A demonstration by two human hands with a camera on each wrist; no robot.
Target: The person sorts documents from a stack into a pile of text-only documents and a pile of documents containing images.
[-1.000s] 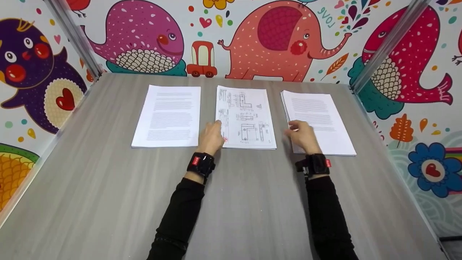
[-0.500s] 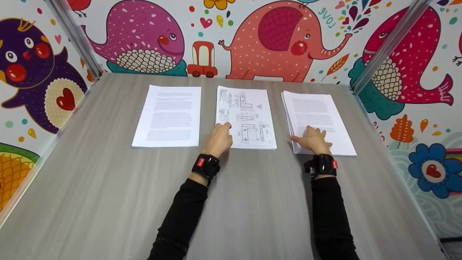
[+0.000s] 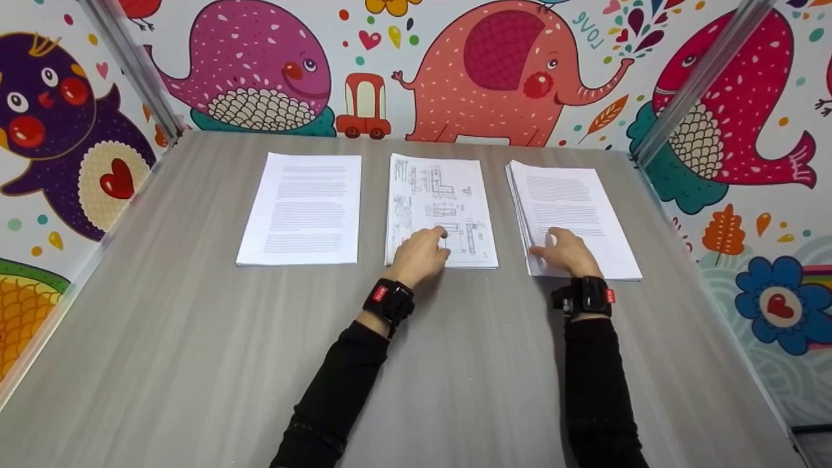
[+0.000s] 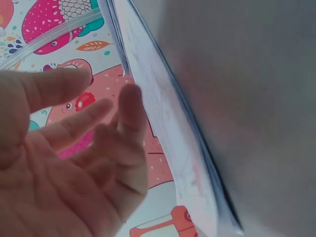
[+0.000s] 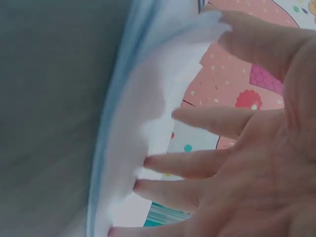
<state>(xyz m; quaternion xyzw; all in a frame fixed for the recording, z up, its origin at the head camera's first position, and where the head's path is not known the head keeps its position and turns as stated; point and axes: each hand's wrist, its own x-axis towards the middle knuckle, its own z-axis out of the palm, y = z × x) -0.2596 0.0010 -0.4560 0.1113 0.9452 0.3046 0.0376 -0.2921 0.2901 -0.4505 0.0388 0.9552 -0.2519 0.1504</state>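
In the head view my left hand (image 3: 421, 257) is over the lower part of the middle paper stack (image 3: 445, 188), whose top sheet bears technical drawings. The left wrist view shows this hand's (image 4: 74, 158) fingers loosely bent, the thumb apart, nothing between them. My right hand (image 3: 571, 253) is at the lower left of the right paper stack (image 3: 585, 201), which has printed text on top. In the right wrist view its straight, spread fingers (image 5: 197, 165) touch the top sheet, and the thumb is at a lifted, bent edge of the paper (image 5: 128, 133).
A third stack of printed paper (image 3: 305, 208) lies to the left on the grey table (image 3: 195, 364). Walls with cartoon animals (image 3: 500, 71) and metal corner posts (image 3: 702, 84) bound the table at the back and both sides.
My left hand has moved right, from the middle stack's left edge to over its lower part. The right hand has shifted slightly right onto the right stack, its fingers now resting on the sheet.
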